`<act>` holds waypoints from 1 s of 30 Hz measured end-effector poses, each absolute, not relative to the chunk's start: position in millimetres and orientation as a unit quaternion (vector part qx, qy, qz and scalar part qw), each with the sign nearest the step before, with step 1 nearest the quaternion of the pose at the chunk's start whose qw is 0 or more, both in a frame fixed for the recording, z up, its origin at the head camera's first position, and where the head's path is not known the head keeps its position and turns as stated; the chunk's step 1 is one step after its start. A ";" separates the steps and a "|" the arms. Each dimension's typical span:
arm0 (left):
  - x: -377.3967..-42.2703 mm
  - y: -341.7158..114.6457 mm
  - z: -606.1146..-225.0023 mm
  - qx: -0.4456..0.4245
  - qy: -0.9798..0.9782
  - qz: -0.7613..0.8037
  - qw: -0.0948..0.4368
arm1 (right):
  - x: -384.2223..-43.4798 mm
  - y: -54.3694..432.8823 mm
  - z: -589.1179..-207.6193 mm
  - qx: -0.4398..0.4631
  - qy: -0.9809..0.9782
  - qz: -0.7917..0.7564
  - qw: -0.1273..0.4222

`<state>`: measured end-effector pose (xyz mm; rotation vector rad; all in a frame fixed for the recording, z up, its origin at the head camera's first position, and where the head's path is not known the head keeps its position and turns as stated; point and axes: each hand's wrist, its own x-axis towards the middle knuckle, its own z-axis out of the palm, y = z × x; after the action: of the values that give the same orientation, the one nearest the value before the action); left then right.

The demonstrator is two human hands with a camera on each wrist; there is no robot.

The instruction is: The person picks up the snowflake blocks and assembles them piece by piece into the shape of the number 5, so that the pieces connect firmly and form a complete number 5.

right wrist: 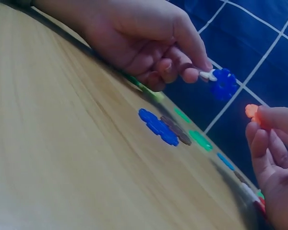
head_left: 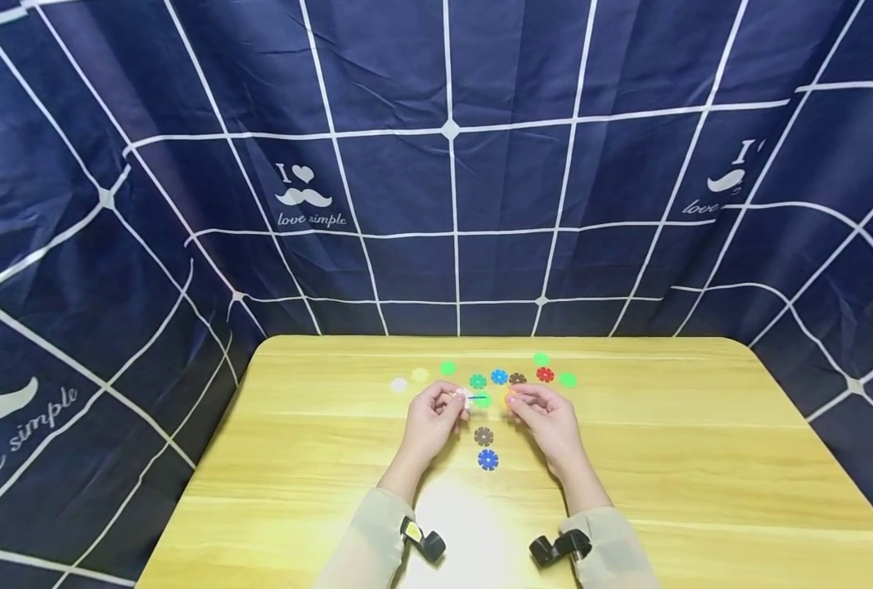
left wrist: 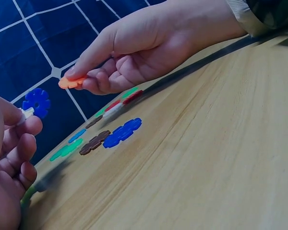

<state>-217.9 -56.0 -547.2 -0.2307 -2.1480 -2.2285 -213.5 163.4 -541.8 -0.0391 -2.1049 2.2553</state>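
Note:
My left hand pinches a white notched plastic disc between thumb and fingertips. Joined to its edge is a blue notched disc, sticking out toward the other hand. An orange notched disc sits in the pinch of my right hand, partly covered by thumb and fingers. Both hands are raised over the wooden table, facing each other with a small gap between the pieces. Below that gap, a brown disc and another blue disc lie flat, nearer me than a green disc.
Beyond the hands, several loose discs lie on the table, among them a red disc, a light blue disc and a yellow disc. A dark blue curtain with white lines stands behind the table and at both sides.

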 end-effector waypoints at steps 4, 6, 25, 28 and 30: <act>-217.0 -57.5 -545.3 -0.077 -0.693 -0.716 0.029 | -213.2 160.8 -542.8 -0.002 -0.684 0.729 0.035; -217.4 -57.6 -545.1 -0.082 -0.694 -0.714 0.032 | -213.2 160.2 -543.4 0.003 -0.686 0.727 0.036; -218.0 -56.6 -548.2 -0.097 -0.683 -0.723 0.029 | -210.1 153.8 -544.9 0.048 -0.698 0.712 0.057; -218.2 -56.3 -548.6 -0.095 -0.685 -0.722 0.029 | -210.1 153.7 -544.5 0.046 -0.695 0.715 0.056; -218.2 -56.2 -548.6 -0.095 -0.685 -0.722 0.028 | -209.9 153.5 -544.6 0.047 -0.694 0.717 0.055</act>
<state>-218.2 -56.2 -548.6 -0.2925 -2.1156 -2.2277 -209.9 153.5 -544.6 0.1430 -2.1060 2.1763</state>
